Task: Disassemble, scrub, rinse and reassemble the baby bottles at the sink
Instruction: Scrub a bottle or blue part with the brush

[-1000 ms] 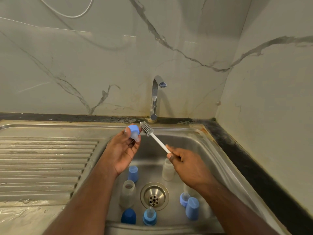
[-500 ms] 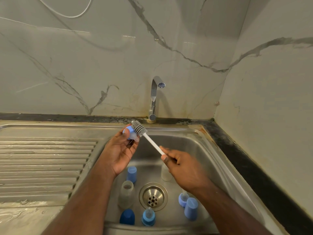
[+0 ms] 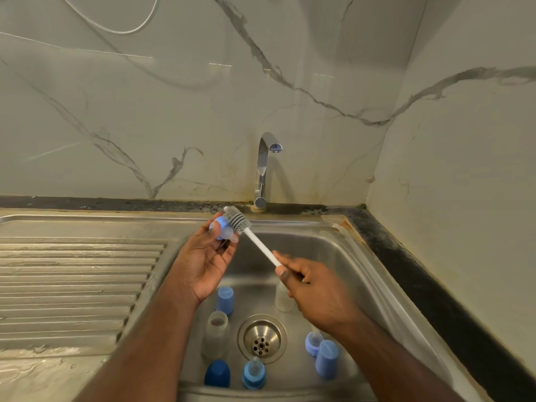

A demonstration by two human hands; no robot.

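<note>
— Two hands over the sink [image 3: 333, 245], both busy?
— Both. Left hand [image 3: 203, 261] palm up above the basin's left edge, fingertips pinching a blue nipple ring [image 3: 222, 227] with its clear teat pointing right.
— And the right hand [image 3: 313, 288]?
— Clenched round the white handle of a bottle brush [image 3: 242, 224], a little blurred. Grey bristle head up at the far end, pressed against the nipple ring, just in front of the tap's base.
— Tap [image 3: 264, 172] running?
— Cannot tell; spout turned right, over the basin.
— Down in the basin?
— Scattered round the drain [image 3: 262, 339]. On the left: a light blue cap [image 3: 225, 300], then a clear bottle [image 3: 215, 333] standing open-mouthed, then a dark blue cap [image 3: 217, 372] nearest the front wall. Beside that, a second nipple ring [image 3: 253, 374] with teat upward. On the right: another ring [image 3: 312, 343] touching a tall blue cap [image 3: 327, 362]. Behind the right hand, one more clear bottle [image 3: 282, 300], half hidden.
— Left of the sink?
— Ribbed draining board [image 3: 72, 280], wet along the front.
</note>
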